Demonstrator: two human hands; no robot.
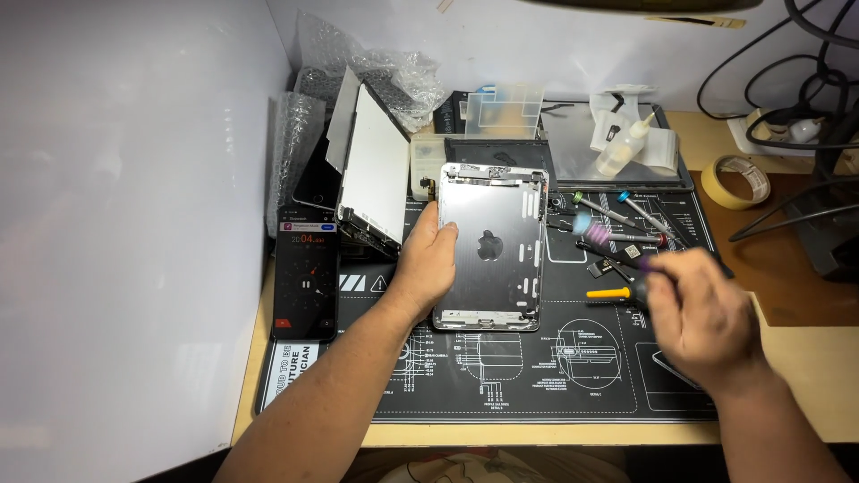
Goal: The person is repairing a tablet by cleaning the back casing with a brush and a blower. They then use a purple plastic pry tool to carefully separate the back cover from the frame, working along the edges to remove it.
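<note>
Fingers of the left hand [428,259] lie spread flat over the left edge of a silver tablet shell [492,246], thumb on its top face, pressing rather than gripping, which looks meant to keep the shell from sliding on the black repair mat [501,376]. The shell sits face down at the centre of that mat, squarely between the two arms. The right hand [702,317] is blurred, so its fingers cannot be read surely; they seem curled around the dark handle of a screwdriver [617,250] with a purple band, its tip pointing left toward the shell's right edge. Just beyond lie more screwdrivers [617,210], laid within easy reach. Left of the shell the detached screen panel [371,165] leans up against bubble wrap [367,63], out of the way. A phone [306,273] showing a timer rests at the mat's left edge, and a tape roll [735,181] sits far right.
</note>
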